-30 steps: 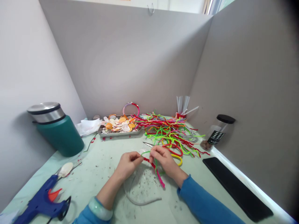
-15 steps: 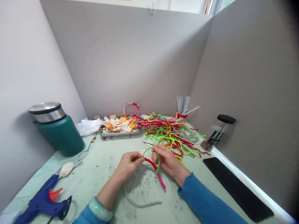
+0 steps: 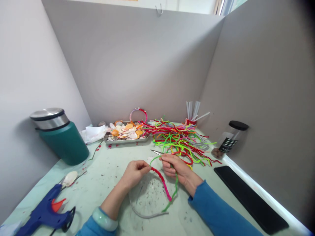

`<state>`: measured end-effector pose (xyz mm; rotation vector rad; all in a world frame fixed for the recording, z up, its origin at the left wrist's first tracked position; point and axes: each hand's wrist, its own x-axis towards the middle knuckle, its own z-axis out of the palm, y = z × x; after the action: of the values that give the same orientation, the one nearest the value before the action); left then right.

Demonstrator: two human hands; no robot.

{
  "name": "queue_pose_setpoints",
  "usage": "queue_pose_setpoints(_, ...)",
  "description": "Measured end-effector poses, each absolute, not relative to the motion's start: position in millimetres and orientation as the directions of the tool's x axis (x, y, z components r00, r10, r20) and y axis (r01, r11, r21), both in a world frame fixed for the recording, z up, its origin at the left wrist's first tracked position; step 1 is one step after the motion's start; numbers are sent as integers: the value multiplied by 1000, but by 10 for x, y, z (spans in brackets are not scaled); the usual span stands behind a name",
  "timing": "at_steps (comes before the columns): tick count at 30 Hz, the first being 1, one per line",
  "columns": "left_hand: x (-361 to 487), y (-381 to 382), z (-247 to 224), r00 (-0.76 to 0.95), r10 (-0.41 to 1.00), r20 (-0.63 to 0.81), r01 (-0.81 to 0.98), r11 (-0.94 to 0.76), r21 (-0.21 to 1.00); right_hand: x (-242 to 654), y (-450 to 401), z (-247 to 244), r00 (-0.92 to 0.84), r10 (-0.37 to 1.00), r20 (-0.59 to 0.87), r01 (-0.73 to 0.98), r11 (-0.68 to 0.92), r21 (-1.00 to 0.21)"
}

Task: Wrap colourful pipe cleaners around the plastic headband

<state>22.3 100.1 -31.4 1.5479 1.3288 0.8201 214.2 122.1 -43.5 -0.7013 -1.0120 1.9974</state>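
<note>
My left hand pinches a wire hoop where its fuzzy red and pink wrapping begins. The hoop's bare grey part curves below, over the table. A green pipe cleaner runs from the left fingertips to my right hand, which holds it closed between thumb and fingers. Its loose end hangs down past the pink end of the wrapping. Behind the right hand lie scissors with red and yellow handles, their blade tip showing to the left; the hand partly hides them.
A tray of shells and a heap of coloured pipe cleaners lie at the back, near a finished-looking pink ring. A green bottle and blue glue gun are left. A jar and black slab are right.
The green pipe cleaner's free end has swung down and right, away from the red wrapping, and now hangs in a longer curve. Both hands have shifted only slightly.
</note>
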Motion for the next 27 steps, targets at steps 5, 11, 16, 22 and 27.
queue_pose_setpoints(5,205,973,-317,315,943,-103,252,21,967,2076,1241,-508,-296,946,-132,-184,-192,-964)
queue_pose_setpoints(11,189,969,-318,319,947,-31,156,-21,988,2019,1209,-539,-120,968,221,394,251,-884)
queue_pose_setpoints(16,206,1019,-349,154,988,-1,147,-21,989,2039,1158,-526,-222,917,331,590,396,-704)
queue_pose_setpoints(22,197,1022,-361,187,976,108,135,-134,982,2088,1155,-539,-399,854,333,563,515,-647)
queue_pose_setpoints(27,206,1013,-351,121,991,59,150,-77,986,2076,1109,-543,-496,796,349,536,596,-598)
